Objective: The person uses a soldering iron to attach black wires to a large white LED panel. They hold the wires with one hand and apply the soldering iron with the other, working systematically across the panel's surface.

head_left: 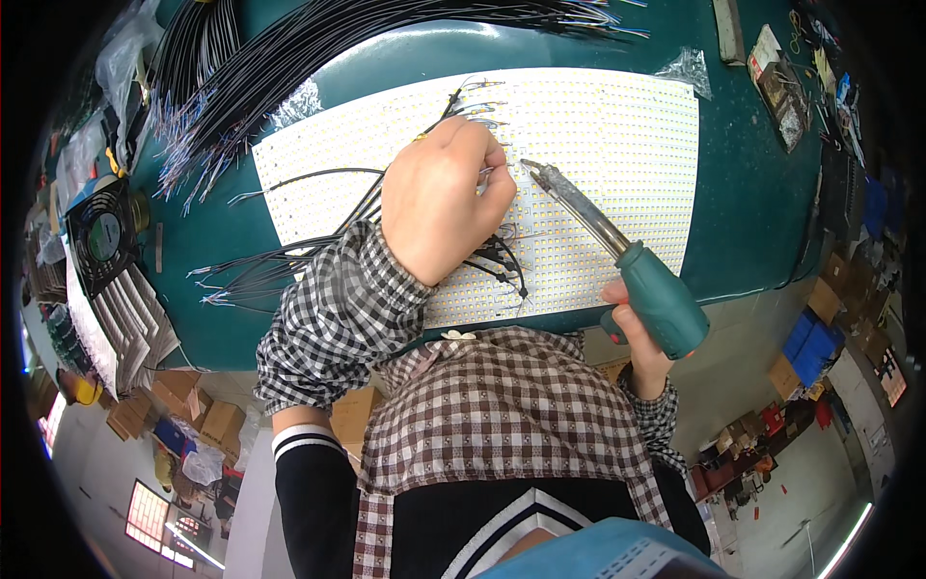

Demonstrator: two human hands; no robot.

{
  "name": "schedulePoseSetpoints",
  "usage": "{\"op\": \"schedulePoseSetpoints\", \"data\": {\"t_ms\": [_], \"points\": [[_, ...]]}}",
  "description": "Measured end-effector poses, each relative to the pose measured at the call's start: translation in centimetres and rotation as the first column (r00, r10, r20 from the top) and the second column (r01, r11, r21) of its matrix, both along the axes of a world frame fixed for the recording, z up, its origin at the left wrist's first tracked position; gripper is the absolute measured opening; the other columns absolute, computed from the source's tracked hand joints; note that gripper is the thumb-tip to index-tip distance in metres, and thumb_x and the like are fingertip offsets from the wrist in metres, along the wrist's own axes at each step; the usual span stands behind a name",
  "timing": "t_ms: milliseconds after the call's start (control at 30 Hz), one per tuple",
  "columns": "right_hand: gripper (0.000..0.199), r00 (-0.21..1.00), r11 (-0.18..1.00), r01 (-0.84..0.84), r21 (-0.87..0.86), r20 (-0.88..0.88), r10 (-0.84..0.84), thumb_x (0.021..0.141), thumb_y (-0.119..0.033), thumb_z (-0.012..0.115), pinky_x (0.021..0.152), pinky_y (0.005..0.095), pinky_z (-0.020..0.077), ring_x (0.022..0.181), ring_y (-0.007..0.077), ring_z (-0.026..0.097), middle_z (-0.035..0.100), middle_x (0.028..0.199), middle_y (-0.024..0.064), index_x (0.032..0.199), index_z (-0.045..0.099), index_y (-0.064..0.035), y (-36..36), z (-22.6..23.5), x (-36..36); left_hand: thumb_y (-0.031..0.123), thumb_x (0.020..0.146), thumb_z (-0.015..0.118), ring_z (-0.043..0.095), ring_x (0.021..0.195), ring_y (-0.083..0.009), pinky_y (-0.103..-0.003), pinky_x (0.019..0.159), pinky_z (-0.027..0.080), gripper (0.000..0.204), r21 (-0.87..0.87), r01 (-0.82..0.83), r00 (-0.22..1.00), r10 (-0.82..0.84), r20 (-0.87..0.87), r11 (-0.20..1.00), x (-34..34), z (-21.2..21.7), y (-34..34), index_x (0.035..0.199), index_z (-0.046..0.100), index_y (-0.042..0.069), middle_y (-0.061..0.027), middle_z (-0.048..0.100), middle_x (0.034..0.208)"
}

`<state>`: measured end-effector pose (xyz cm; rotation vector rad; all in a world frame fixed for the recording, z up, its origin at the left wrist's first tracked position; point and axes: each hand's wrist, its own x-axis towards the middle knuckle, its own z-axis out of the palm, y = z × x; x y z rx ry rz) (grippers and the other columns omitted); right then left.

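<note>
Soldering wires onto a white LED panel on a green bench.

The wire lies on the panel, near its middle, pinned under the left hand, whose fingers are pinched together on it so the bare end stays put at the iron's tip. The right hand is wrapped shut round the iron by its green handle, keeping clear of the hot barrel. Spare black wires fan across the bench within reach; a small fan sits at the left.
</note>
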<state>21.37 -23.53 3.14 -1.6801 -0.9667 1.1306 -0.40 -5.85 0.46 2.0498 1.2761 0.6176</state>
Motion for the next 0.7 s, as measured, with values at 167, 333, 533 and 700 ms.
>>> {"op": "schedulePoseSetpoints", "data": {"t_ms": [167,333,533,700], "points": [[0.058,1.000,1.000,-0.006,0.011,0.024,0.006,0.075,-0.004,0.083,0.078,0.0327,0.0577,0.086,0.0193,0.071,0.073,0.093,0.0137,0.125,0.058,0.0093,-0.1,0.2,0.1,0.005,0.075,0.071,0.062,0.070,-0.0330,-0.041,0.062,0.051,0.013,-0.028,0.013,1.000,-0.013,0.013,1.000,-0.1,0.3,-0.3,0.081,0.060,0.003,-0.0136,0.062,0.082],[0.039,1.000,0.998,0.003,0.058,0.011,-0.003,0.077,0.000,0.080,0.079,0.0331,0.0573,0.085,0.0197,0.070,0.073,0.093,0.0138,0.113,0.065,0.0077,0.6,-0.2,0.2,0.005,0.077,0.080,0.062,0.079,-0.0299,-0.036,0.068,0.050,0.023,0.244,0.020,0.997,0.000,-0.082,0.969,-2.7,2.5,-1.6,0.087,0.059,0.002,-0.0137,0.060,0.091],[0.023,0.999,0.994,0.031,0.100,-0.020,-0.029,0.080,0.002,0.076,0.075,0.0329,0.0562,0.084,0.0191,0.069,0.073,0.093,0.0133,0.102,0.069,0.0049,1.0,-0.1,0.2,0.006,0.083,0.074,0.059,0.067,-0.0294,-0.039,0.060,0.048,0.017,-0.138,0.070,0.932,-0.114,-0.345,0.988,-4.7,5.3,-5.8,0.083,0.058,0.004,-0.0103,0.057,0.079],[0.024,1.000,0.999,0.024,0.044,0.014,-0.025,0.087,-0.010,0.071,0.075,0.0360,0.0552,0.082,0.0232,0.068,0.071,0.093,0.0157,0.102,0.067,0.0073,0.6,0.4,0.2,0.007,0.082,0.073,0.061,0.070,-0.0334,-0.040,0.064,0.049,0.015,0.140,0.100,0.945,-0.050,-0.323,0.985,-2.4,5.0,-3.6,0.090,0.060,0.004,-0.0107,0.061,0.082]]}}
